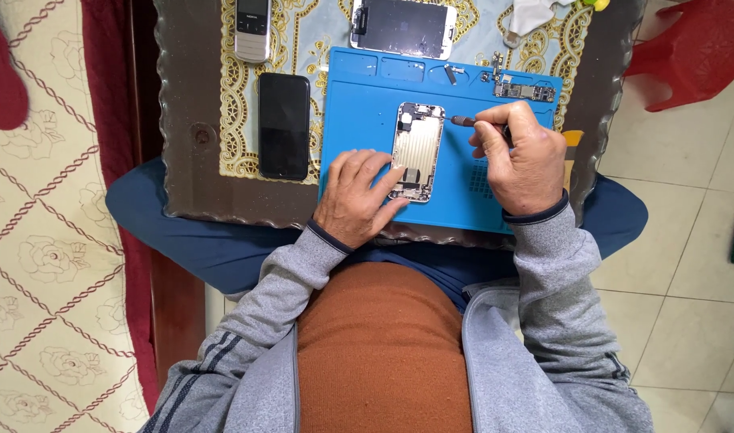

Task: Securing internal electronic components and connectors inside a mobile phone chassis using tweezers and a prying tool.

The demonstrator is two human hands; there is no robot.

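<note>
Blue mat [367,120] covers the tabletop's [182,144] near right part, its near edge hidden by both hands. Opened phone [417,151] lies mid-mat, left hand [357,196] flat on its lower corner. Right hand [521,156] grips a screwdriver [465,121], handle mostly hidden, tip too small to make out.

In front of me is a glass table [182,104] with a patterned cloth [238,96], a blue mat [367,120], two phones [283,125] and a screen [403,28]
</note>
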